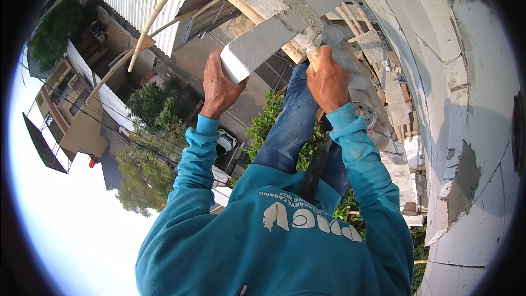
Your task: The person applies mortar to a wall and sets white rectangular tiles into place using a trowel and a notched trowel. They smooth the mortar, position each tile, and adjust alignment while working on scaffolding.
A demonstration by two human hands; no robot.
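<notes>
Buttering looks to be in hand: block (258, 45) is gripped at near end by left hand (220, 89), trowel (303, 12) held across it by right hand (329, 81); even spread likely needed next.

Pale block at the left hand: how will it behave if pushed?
Likely stiff: the pale block has straight edges and no visible sag. Probably not slippery, since its broad face beyond the left hand looks matte and grainy. Unlikely to roll, given flat sides.

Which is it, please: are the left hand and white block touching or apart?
Touching: the head view shows the left hand gripping one end of the white block.
</notes>
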